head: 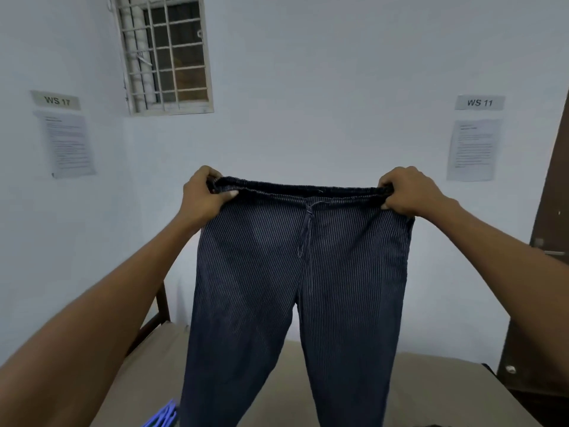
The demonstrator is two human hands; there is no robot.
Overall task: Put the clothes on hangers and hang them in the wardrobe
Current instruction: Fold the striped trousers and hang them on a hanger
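Currently I've got the pinstriped trousers (301, 272) up at arm's length over the bed (415, 383); left hand (204, 195) and right hand (406, 192) each pinch a waistband corner, fingers curled. Blue things (164, 416) bottom left, possibly hangers, blurred.

Both forearms are bare to the frame's edge, each grip without rings or watch.

a wall sign (56, 100) on the left reads "ws 17", another wall sign (479, 102) on the right "ws 11".
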